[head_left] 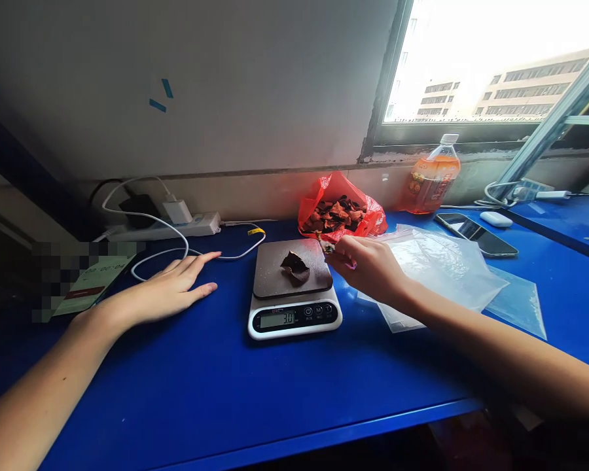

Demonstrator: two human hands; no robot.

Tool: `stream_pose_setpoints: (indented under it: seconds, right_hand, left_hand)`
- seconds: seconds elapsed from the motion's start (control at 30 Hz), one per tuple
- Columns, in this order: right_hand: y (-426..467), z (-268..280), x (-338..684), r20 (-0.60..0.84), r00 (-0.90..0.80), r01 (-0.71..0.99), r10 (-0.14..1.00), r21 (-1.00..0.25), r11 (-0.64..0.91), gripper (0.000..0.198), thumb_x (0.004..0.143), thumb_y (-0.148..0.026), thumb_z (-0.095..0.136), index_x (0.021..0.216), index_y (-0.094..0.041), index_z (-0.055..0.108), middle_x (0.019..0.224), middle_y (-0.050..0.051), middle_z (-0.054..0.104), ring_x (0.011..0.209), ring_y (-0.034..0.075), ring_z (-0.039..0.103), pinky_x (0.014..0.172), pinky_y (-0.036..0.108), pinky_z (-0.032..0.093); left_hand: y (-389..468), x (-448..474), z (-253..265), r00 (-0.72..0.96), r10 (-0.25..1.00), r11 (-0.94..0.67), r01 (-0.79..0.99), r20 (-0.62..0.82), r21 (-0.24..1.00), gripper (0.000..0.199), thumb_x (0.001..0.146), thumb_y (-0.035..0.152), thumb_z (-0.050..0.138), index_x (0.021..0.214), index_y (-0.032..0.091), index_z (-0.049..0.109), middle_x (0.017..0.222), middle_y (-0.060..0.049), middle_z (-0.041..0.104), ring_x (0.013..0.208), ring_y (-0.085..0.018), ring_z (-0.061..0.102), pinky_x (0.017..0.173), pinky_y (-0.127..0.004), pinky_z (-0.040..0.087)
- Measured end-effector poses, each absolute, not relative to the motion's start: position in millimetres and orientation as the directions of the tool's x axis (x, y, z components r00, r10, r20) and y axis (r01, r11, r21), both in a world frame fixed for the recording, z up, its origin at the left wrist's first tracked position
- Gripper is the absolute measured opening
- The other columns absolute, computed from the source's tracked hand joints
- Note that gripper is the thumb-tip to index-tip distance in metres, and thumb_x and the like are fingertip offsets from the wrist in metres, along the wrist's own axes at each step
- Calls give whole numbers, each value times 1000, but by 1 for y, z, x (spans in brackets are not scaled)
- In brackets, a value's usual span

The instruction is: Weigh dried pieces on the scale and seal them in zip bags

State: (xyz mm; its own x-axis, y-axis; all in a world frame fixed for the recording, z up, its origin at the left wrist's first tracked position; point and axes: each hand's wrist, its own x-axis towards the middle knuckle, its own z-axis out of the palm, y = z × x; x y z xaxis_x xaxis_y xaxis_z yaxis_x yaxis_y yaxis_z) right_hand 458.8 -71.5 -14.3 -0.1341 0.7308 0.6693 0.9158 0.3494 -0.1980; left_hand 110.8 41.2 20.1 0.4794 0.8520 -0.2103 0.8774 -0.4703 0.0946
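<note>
A white kitchen scale (295, 318) stands on the blue table, its display apparently reading 3.0. Dark, curled dried peel-like pieces (295, 267) lie on its plate. My right hand (368, 265) is at the plate's right edge, its fingers pinching a small brownish dried piece (326, 247) partly hidden by the fingertips. Just behind that hand, a red plastic bag (374, 212) stands open, full of similar reddish-brown dried pieces (341, 214). To the left of the scale, my left hand (174, 288) rests on the table with fingers stretched out, holding nothing.
Clear plastic bags (436, 268) lie right of the scale. Beyond them are a phone (478, 234), a white earbud case (496, 219) and a bottle of orange drink (432, 180). At left, a white cable (150, 265) runs from a power strip (203, 224), near another phone-like screen (88, 281).
</note>
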Motion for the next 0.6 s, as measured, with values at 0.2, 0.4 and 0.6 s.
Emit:
stream_pose_setpoints:
  seconds: [0.2,0.4,0.6]
  right_hand:
    - [-65,-18,467,670,-76,905,739,-265,333,28,86,-29,57,66,-22,39,56,-2,54,49,11,41,51,25,27]
    - [-65,-17,468,662,-107,886,742,-275,373,26,87,-27,53,67,-23,36,58,-3,50,50,10,35,51,25,28]
    - [-64,-15,466,765,-98,840,637,-280,465,22,87,-22,49,70,-23,35,86,7,59,68,14,51,59,28,40]
  left_hand:
    - [38,113,19,485,851,-479,874,-200,81,79,89,62,33,157,24,22,159,-11,34,147,-38,29,116,-56,28]
    - [33,117,22,466,857,-457,885,-221,91,77,90,61,32,157,24,24,160,-10,33,147,-42,25,115,-61,27]
    - [34,116,22,489,852,-480,872,-187,94,75,90,59,34,156,25,29,157,-10,38,145,-39,32,116,-57,29]
